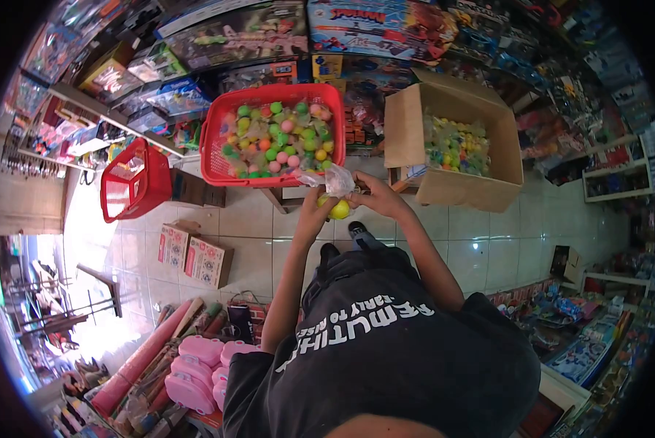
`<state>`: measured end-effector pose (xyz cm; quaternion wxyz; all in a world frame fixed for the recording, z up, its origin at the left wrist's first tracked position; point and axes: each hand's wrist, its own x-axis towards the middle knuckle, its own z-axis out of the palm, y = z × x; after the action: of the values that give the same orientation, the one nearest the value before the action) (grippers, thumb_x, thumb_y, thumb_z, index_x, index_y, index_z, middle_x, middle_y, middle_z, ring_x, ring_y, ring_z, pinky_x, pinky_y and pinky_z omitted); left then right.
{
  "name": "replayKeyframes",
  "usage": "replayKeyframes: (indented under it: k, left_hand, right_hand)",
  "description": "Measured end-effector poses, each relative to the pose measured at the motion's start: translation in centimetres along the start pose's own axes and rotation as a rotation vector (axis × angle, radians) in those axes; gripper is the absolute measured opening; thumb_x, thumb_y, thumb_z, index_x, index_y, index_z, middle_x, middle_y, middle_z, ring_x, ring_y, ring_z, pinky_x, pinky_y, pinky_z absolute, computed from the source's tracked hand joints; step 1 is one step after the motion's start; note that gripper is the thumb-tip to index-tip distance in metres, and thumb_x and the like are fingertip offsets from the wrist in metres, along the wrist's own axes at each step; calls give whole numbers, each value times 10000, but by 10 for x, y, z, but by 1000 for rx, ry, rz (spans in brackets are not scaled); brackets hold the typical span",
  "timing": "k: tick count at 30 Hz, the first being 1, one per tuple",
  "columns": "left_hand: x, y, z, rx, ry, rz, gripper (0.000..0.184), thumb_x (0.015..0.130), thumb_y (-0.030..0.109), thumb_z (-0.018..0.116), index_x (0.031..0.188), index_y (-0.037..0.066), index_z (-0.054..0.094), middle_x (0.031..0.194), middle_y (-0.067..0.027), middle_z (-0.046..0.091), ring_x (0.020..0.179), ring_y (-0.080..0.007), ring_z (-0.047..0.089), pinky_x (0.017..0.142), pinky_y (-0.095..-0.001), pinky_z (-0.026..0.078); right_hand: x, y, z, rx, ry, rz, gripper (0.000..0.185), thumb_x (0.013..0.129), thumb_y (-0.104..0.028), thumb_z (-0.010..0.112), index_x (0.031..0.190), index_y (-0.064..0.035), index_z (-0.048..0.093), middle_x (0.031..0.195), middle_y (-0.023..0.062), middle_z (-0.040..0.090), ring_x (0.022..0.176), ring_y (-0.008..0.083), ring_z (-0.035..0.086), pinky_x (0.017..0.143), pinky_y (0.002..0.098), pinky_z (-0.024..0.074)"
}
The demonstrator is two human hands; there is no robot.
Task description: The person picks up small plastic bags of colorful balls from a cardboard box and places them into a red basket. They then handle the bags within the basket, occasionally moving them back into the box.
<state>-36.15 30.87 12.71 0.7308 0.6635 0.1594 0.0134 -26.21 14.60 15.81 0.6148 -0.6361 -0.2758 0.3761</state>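
Note:
A clear plastic bag (338,179) with a yellow ball (340,210) at its lower end is between my two hands, in front of my body. My left hand (313,213) grips the bag from the left, its fingers closed beside the ball. From the other side, my right hand (378,197) pinches the plastic just above the ball. Some fingertips are hidden behind the plastic. Just beyond my hands stands a red plastic basket (209,150) full of colored balls, many of them in clear wrapping.
An open cardboard box (469,191) of small wrapped balls stands to the right. On the left are another red basket (134,182) and two cartons (209,261) on the tiled floor. Boxed toys (236,40) line the far shelves. Pink cases (194,379) sit behind on the left.

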Motion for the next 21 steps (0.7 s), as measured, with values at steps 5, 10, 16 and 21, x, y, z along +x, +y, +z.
replayKeyframes:
  k: [5,10,16,21]
  left_hand:
    - [23,16,36,91,-75,96,438,774,167,603,1130,-34,444,1012,-120,567,879,-163,553,706,-272,456]
    - [57,22,87,126,-144,16,431,766,154,609,1129,-21,457,1017,-116,568,882,-164,552,747,-284,449]
    - [108,40,151,272,-244,111,353,784,145,595,1097,8,508,985,-76,581,843,-135,548,730,-279,447]
    - [140,49,187,31,-88,-185,310,834,201,564,1091,30,534,880,-53,612,793,-112,564,692,-244,440]
  right_hand:
    - [-23,-7,-35,-130,128,-77,185,820,-24,538,989,-15,463,896,36,548,811,89,550,701,246,466]
    - [-44,-7,-94,-33,213,-39,169,800,31,507,954,-11,452,825,23,544,765,76,558,689,243,469]
    - [-59,11,-192,-124,237,-56,183,775,68,512,911,-30,441,817,9,520,757,68,536,666,222,452]
    - [-56,25,-270,13,297,-32,152,784,47,510,883,-35,429,850,1,490,785,67,499,680,229,433]
